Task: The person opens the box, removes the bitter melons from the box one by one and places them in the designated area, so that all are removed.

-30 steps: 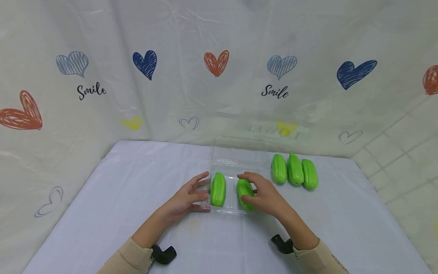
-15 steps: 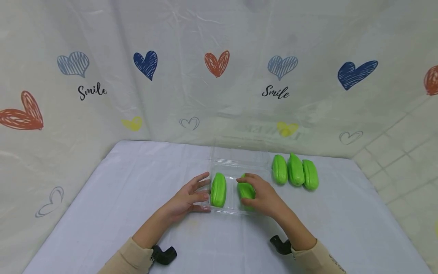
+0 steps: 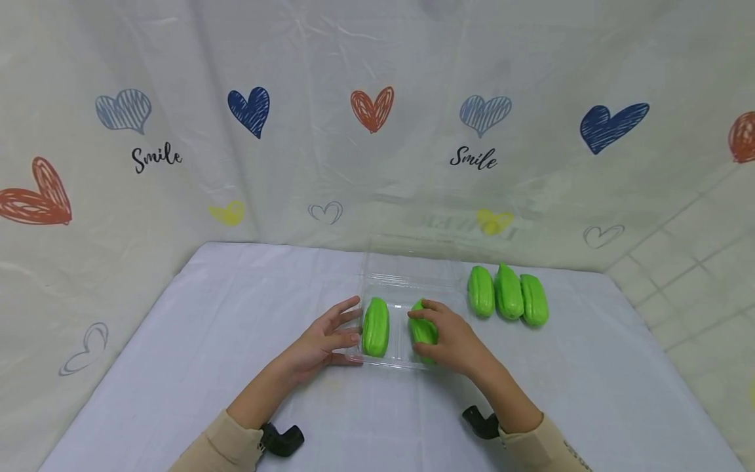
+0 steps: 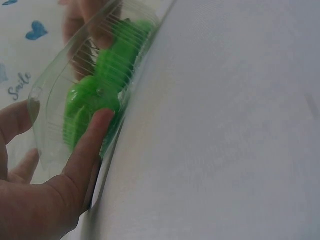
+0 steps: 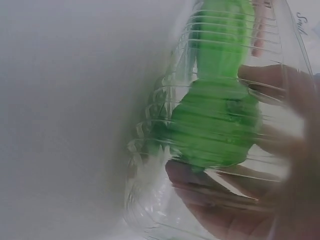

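A clear plastic clamshell box [image 3: 400, 334] lies on the table with its lid [image 3: 413, 263] folded back. Inside, at its left end, rests one plump, ridged green cucumber-like vegetable [image 3: 376, 328]. My right hand [image 3: 451, 337] reaches into the box and holds a second such vegetable [image 3: 423, 333] between thumb and fingers; the right wrist view shows this one [image 5: 217, 125] through the ribbed wall. Against the box's left side my left hand [image 3: 321, 341] rests with fingers spread. In the left wrist view its thumb [image 4: 90, 145] lies along the outside of the wall.
Three more green vegetables [image 3: 509, 293] lie side by side at the back right, just right of the box. A white cloth [image 3: 236, 314] covers the table, and a printed curtain [image 3: 295, 164] hangs behind it. Black wrist mounts [image 3: 283, 440] sit at both sleeves.
Within the box, my right hand has shifted slightly left, and the top of the vegetable in its grasp shows more. The left hand, the box and the other vegetables stay put.
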### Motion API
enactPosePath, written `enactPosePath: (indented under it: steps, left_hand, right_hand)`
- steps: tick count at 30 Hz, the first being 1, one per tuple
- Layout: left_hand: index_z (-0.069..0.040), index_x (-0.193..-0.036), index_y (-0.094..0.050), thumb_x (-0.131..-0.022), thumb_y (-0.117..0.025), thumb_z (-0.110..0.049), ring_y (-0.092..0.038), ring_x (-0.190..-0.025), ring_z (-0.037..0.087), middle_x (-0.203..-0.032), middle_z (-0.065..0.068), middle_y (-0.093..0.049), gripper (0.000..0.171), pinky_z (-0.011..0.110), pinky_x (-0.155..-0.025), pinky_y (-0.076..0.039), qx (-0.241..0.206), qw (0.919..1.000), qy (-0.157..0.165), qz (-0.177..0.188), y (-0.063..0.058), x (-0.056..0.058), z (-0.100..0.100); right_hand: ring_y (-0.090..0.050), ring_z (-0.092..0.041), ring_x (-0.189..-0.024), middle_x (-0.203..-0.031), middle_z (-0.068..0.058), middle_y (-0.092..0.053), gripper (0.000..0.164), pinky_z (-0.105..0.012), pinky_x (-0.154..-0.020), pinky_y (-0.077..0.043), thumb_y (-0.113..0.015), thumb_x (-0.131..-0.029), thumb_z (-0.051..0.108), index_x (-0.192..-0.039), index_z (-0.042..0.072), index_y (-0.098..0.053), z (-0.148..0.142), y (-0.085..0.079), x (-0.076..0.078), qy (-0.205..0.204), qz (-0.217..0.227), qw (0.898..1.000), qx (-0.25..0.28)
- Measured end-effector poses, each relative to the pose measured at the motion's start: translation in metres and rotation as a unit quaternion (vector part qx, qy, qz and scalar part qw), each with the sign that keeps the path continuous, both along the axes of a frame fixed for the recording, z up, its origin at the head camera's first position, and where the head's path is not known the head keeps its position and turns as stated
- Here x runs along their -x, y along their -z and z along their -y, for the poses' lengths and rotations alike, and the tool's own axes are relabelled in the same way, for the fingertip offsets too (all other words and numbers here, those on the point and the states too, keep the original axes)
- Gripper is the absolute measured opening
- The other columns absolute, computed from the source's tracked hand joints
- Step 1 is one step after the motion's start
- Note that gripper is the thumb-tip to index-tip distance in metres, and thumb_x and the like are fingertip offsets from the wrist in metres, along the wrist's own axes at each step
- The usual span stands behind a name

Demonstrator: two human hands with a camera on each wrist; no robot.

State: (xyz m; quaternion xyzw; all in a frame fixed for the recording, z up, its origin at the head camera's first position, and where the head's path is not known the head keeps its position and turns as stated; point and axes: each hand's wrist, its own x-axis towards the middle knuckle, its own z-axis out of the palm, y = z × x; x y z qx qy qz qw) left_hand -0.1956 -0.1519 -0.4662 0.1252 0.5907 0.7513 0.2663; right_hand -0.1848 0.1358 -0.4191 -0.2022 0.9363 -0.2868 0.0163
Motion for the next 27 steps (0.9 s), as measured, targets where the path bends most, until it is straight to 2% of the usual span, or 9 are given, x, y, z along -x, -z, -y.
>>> enactPosePath:
  steps: [12,19,27]
  left_hand:
    - [-0.024,-0.160,-0.020,-0.096,-0.061,-0.005,-0.026,-0.147,0.042,-0.165,0.009,-0.017,0.078,0.055,-0.091,-0.056,0.000,1.0000,-0.003,-0.002,-0.0010,0.0005,0.0015]
    - [-0.023,-0.160,-0.019,-0.096,-0.062,-0.006,-0.024,-0.147,0.044,-0.165,0.010,-0.016,0.079,0.054,-0.091,-0.056,0.001,1.0000,-0.003,-0.005,-0.0005,0.0003,0.0026]
    - [-0.024,-0.160,-0.021,-0.095,-0.063,-0.008,-0.025,-0.148,0.042,-0.165,0.009,-0.017,0.079,0.053,-0.093,-0.056,0.001,1.0000,0.004,-0.002,-0.0013,-0.0003,0.0007]
  right_hand:
    - [-0.048,-0.044,-0.133,-0.148,-0.024,-0.047,0.055,-0.058,-0.102,-0.047,-0.078,-0.080,0.019,-0.132,0.008,-0.064,-0.0009,0.0012,0.0019,0.001,-0.008,1.000,-0.003]
    - [-0.047,-0.044,-0.134,-0.149,-0.023,-0.046,0.055,-0.059,-0.103,-0.046,-0.079,-0.080,0.019,-0.132,0.008,-0.064,0.0001,0.0021,0.0016,0.008,-0.010,1.000,0.012]
    - [-0.046,-0.042,-0.136,-0.151,-0.019,-0.045,0.055,-0.059,-0.103,-0.046,-0.078,-0.082,0.021,-0.134,0.010,-0.063,-0.0025,-0.0022,-0.0052,0.010,-0.021,0.999,0.024]
